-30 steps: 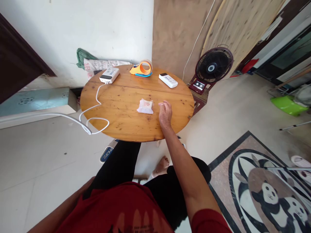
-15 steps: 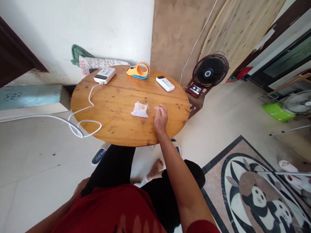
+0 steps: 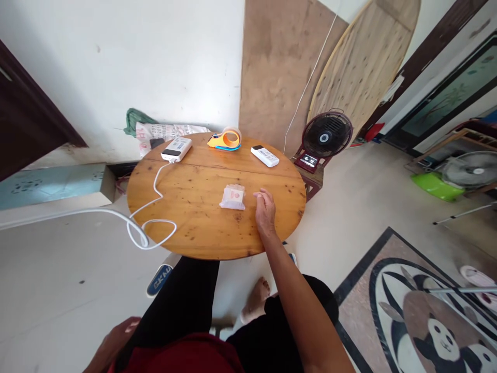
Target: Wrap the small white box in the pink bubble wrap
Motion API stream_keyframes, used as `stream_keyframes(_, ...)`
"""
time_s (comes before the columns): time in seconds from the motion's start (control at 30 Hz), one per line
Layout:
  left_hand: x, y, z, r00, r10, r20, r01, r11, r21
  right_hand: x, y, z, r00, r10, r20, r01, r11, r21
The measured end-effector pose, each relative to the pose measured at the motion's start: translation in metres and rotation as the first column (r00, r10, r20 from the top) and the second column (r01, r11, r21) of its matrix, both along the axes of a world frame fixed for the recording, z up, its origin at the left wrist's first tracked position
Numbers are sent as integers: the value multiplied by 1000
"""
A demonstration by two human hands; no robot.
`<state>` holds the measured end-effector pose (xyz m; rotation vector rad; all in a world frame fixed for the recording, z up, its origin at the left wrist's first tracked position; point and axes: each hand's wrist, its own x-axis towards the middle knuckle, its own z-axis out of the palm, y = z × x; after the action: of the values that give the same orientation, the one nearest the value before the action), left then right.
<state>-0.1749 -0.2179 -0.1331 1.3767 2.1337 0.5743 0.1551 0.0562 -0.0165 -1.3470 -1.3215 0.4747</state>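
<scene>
From the head view, your right hand (image 3: 265, 211) lies on the round wooden desk (image 3: 194, 228), just beside the small clear packet (image 3: 233, 197), which sits flat near the middle of the desk, a little to the left of your fingertips. The fingers are loosely curled and close together; they seem to pinch something small and pale at the tips, but it is too tiny to be sure of, and the hand does not hold the packet itself.

If you mean to take the packet, I would slide the fingers in low from its right edge and pinch a corner or seam, since thin film like this likely slips under a flat press. Keep the wrist down on the wood so the pinch stays steady.

Your forearm runs straight from the lower right up to the desk, wrist flat, palm down, knuckles toward the wall. Your left hand (image 3: 116, 339) hangs low by your knee at the frame's bottom edge, away from the desk, and I cannot tell how its fingers stand.

Farther back lie a power bank (image 3: 176, 148) with its white cable (image 3: 155, 181), a tape dispenser (image 3: 225, 140) and a remote (image 3: 264, 156).
</scene>
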Motion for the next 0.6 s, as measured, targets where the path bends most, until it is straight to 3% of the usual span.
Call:
stream_keyframes(0.03,-8,11,-7,999,-18,26,20,998,-55,0,-1,1,1000,3,3,-3,1000,-4)
stream_keyframes(0.1,-18,24,-13,997,-75,-11,75,997,-37,0,-2,2,1000,5,12,-5,1000,-11)
stream_keyframes(0.17,-14,30,-3,982,-158,-107,176,967,182,-1,-3,4,1000,11,24,-10,1000,-19)
stream_keyframes(0.23,10,35,22,958,-229,-170,282,849,447,-1,-3,5,999,18,34,-17,1000,-26)
stream_keyframes(0.3,47,48,56,914,-350,-204,399,694,599,-1,-4,5,999,24,41,-23,999,-23)
stream_keyframes(0.43,122,103,113,832,-514,-209,473,461,751,-1,-5,3,998,34,55,-34,999,7)
stream_keyframes(0.5,144,141,128,843,-489,-224,466,455,759,-1,-4,2,998,37,41,-38,999,8)
stream_keyframes(0.6,156,197,137,900,-404,-161,375,535,757,0,2,6,996,85,-33,-87,995,-55)
